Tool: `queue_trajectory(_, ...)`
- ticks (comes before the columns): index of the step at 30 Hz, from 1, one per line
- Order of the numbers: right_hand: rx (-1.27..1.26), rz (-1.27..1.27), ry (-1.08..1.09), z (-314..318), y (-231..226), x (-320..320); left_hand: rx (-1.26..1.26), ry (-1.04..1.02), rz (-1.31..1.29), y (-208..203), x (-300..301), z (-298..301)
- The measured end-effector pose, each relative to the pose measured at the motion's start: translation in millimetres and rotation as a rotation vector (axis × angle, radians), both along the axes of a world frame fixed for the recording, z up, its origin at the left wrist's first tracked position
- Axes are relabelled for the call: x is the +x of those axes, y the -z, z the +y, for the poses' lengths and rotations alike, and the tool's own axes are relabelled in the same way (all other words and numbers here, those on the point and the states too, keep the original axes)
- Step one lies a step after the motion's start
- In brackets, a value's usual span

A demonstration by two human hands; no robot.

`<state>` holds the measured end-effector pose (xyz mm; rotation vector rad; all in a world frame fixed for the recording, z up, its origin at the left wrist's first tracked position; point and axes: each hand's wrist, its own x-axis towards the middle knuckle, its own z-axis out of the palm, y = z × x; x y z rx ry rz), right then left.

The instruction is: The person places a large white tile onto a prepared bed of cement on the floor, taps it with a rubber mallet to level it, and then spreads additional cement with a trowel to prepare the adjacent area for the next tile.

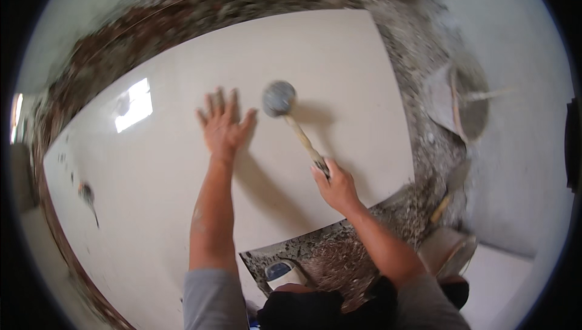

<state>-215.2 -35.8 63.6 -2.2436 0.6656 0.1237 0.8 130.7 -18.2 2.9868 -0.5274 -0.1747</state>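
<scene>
In my right hand is the wooden handle of a mallet with a round grey head. The mallet's head hangs over a large glossy cream floor tile, casting a shadow to its right; whether it touches the surface I cannot tell. Just left of the mallet head, my left hand is spread with fingers apart, flat on or just above the tile. Nothing is in that hand.
Rough mortar and rubble border the tile at the back and right. A bucket leans by the right wall, with a trowel nearer and another bucket below. A small dark tool lies at left. A shoe shows near me.
</scene>
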Motion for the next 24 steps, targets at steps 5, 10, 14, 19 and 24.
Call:
queue_trajectory(5,-0.120,-0.461,0.097,-31.8,-13.9,98.0,-0.017,0.021,-0.087,-3.0,-4.3,-0.5)
queue_trajectory(10,-0.124,-0.313,0.277,-52.7,10.8,152.1,0.016,0.022,-0.039,-8.4,0.2,-3.1)
queue_trajectory(14,-0.192,-0.237,0.276,-61.1,22.3,157.9,0.033,0.028,-0.050,-8.5,-1.3,-1.4)
queue_trajectory(19,-0.245,-0.127,0.331,-82.9,17.9,171.0,0.003,0.029,-0.039,-6.4,-0.8,0.3)
queue_trajectory(24,-0.236,-0.336,0.485,-113.9,20.7,180.9,-0.009,0.019,-0.008,-8.5,0.0,-0.2)
